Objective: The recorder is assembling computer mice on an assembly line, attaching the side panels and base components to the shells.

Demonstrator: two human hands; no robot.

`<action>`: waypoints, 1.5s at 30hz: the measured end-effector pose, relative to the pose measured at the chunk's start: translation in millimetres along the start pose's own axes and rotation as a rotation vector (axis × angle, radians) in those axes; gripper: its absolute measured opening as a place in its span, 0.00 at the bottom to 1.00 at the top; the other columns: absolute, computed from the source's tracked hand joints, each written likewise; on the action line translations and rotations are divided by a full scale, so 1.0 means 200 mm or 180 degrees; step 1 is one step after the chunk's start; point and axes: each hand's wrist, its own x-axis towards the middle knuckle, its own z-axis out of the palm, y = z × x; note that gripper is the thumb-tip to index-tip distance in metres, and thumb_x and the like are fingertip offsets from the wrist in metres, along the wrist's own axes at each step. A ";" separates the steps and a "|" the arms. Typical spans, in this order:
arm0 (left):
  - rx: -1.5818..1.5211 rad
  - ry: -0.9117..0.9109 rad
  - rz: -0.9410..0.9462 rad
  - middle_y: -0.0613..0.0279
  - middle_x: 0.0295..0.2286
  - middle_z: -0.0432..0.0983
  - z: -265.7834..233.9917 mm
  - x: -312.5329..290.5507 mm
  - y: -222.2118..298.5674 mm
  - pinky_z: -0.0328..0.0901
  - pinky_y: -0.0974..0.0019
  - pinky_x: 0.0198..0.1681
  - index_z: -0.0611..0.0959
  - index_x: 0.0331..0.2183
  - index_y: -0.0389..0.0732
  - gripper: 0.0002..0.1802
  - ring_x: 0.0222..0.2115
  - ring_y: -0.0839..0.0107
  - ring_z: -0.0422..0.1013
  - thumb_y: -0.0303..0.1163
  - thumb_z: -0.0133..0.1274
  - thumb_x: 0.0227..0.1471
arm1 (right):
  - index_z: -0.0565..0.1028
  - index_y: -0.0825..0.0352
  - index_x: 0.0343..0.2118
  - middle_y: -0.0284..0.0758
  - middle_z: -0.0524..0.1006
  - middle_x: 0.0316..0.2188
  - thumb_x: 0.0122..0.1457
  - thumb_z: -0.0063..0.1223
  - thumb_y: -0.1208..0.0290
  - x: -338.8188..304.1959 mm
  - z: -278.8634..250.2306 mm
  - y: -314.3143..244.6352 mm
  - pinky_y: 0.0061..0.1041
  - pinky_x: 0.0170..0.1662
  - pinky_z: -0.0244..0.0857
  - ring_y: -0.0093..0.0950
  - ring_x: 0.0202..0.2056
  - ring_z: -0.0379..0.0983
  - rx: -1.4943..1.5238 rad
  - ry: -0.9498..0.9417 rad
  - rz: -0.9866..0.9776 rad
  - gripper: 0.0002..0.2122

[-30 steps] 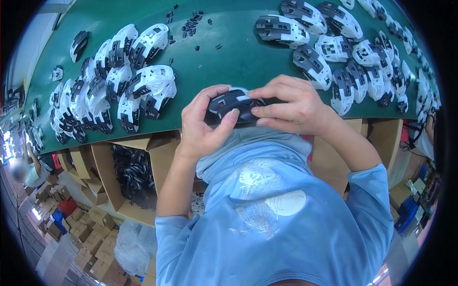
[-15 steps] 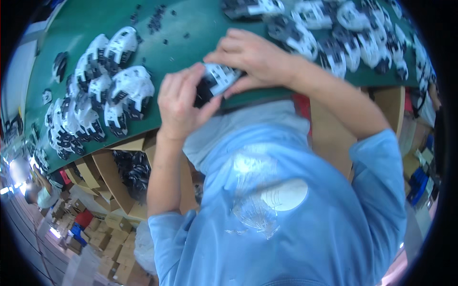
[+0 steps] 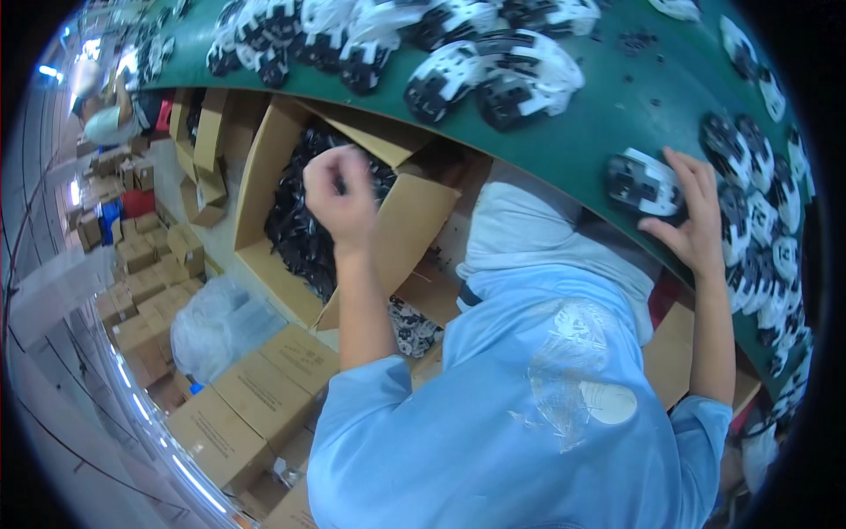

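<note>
On the green table, my right hand holds a black-and-white plastic shell, with the thumb along its near edge and the fingers along its far right side. My left hand is raised over an open cardboard box beside the table. Inside that box lies a heap of glossy black plastic pieces. The left fingers are curled, but their tips are smeared by motion, and whether anything is between them cannot be made out.
Rows of similar shells line the table at the upper left, with more shells stacked at the right. Small black bits lie scattered beyond. Closed cartons and a clear plastic bag stand on the floor. Another person is far left.
My left hand has let go of the shell and moved left over the box of black pieces. The right hand keeps the shell. The view has swung left.
</note>
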 end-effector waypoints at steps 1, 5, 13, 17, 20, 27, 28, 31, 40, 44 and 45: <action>0.0357 -0.0094 -0.0403 0.52 0.36 0.84 -0.10 0.03 -0.29 0.73 0.56 0.43 0.85 0.41 0.36 0.17 0.32 0.56 0.78 0.38 0.66 0.54 | 0.73 0.70 0.59 0.45 0.74 0.51 0.43 0.72 0.46 0.03 0.01 0.01 0.39 0.56 0.63 0.43 0.51 0.69 -0.0050 -0.0049 -0.0038 0.43; 0.1986 -0.1789 -0.0831 0.45 0.39 0.83 -0.23 -0.09 -1.08 0.72 0.55 0.49 0.86 0.43 0.35 0.23 0.42 0.49 0.80 0.45 0.63 0.55 | 0.75 0.70 0.58 0.45 0.75 0.51 0.43 0.70 0.42 0.07 0.04 0.02 0.39 0.56 0.63 0.43 0.50 0.70 -0.0178 -0.0271 -0.0160 0.43; 0.2429 -0.2475 -0.0996 0.43 0.32 0.83 -0.30 -0.05 -1.13 0.71 0.48 0.44 0.85 0.33 0.36 0.18 0.37 0.43 0.79 0.43 0.59 0.57 | 0.76 0.70 0.56 0.43 0.75 0.51 0.44 0.67 0.40 0.05 0.04 0.03 0.40 0.56 0.63 0.43 0.51 0.70 -0.0241 -0.0318 -0.0039 0.41; 0.1792 -0.1624 -0.1140 0.50 0.21 0.79 -0.45 -0.04 -0.93 0.69 0.55 0.33 0.80 0.25 0.34 0.19 0.26 0.56 0.78 0.40 0.58 0.59 | 0.75 0.73 0.56 0.45 0.74 0.54 0.54 0.64 0.41 0.00 0.01 0.08 0.39 0.56 0.62 0.40 0.53 0.70 0.0225 0.0239 -0.0104 0.38; 0.0228 -0.1621 -0.1094 0.59 0.21 0.76 -0.32 -0.03 -0.36 0.65 0.70 0.31 0.78 0.26 0.35 0.14 0.25 0.75 0.71 0.34 0.57 0.60 | 0.76 0.74 0.54 0.46 0.79 0.48 0.66 0.54 0.51 -0.12 0.02 -0.08 0.40 0.53 0.65 0.38 0.51 0.73 0.1059 0.1166 0.0127 0.27; -0.1208 -0.1843 0.2175 0.56 0.40 0.78 0.20 -0.21 0.64 0.67 0.53 0.43 0.82 0.31 0.43 0.11 0.42 0.54 0.69 0.36 0.67 0.48 | 0.77 0.68 0.58 0.42 0.82 0.47 0.62 0.59 0.75 0.16 0.17 -0.58 0.35 0.48 0.72 0.38 0.43 0.81 0.3267 -0.0896 -0.0240 0.20; -0.1361 -0.1873 0.2237 0.56 0.39 0.78 0.26 -0.19 0.66 0.67 0.53 0.43 0.82 0.31 0.43 0.15 0.40 0.54 0.70 0.40 0.68 0.48 | 0.77 0.67 0.58 0.43 0.82 0.47 0.61 0.60 0.75 0.11 0.17 -0.56 0.34 0.48 0.72 0.37 0.43 0.81 0.3850 -0.0764 0.0106 0.21; -0.2112 -0.2315 0.2430 0.56 0.38 0.78 0.53 -0.21 0.75 0.67 0.53 0.42 0.83 0.31 0.43 0.15 0.39 0.54 0.71 0.42 0.69 0.48 | 0.79 0.66 0.56 0.43 0.82 0.47 0.59 0.64 0.75 -0.10 0.15 -0.40 0.32 0.48 0.72 0.36 0.44 0.80 0.4356 -0.0261 0.0324 0.21; 0.0177 -0.2451 0.2688 0.49 0.56 0.67 0.85 -0.23 0.96 0.57 0.46 0.57 0.77 0.52 0.38 0.48 0.53 0.46 0.62 0.57 0.73 0.35 | 0.80 0.75 0.52 0.41 0.80 0.39 0.62 0.63 0.72 -0.30 0.05 -0.18 0.29 0.44 0.69 0.32 0.40 0.75 0.3073 0.1553 0.0306 0.17; -0.0186 -0.2895 0.2998 0.50 0.48 0.75 0.85 -0.16 0.85 0.61 0.47 0.53 0.78 0.45 0.37 0.40 0.47 0.48 0.70 0.49 0.75 0.33 | 0.69 0.73 0.62 0.37 0.79 0.48 0.70 0.54 0.70 -0.07 0.17 -0.17 0.21 0.52 0.67 0.21 0.47 0.73 0.3714 0.2584 0.1143 0.21; -0.0610 -0.2961 0.2856 0.50 0.44 0.77 0.86 -0.19 0.84 0.67 0.51 0.48 0.78 0.45 0.37 0.41 0.44 0.48 0.74 0.44 0.76 0.29 | 0.68 0.73 0.62 0.38 0.79 0.48 0.71 0.52 0.68 -0.03 0.19 -0.18 0.21 0.54 0.66 0.20 0.48 0.73 0.3725 0.2621 0.1063 0.21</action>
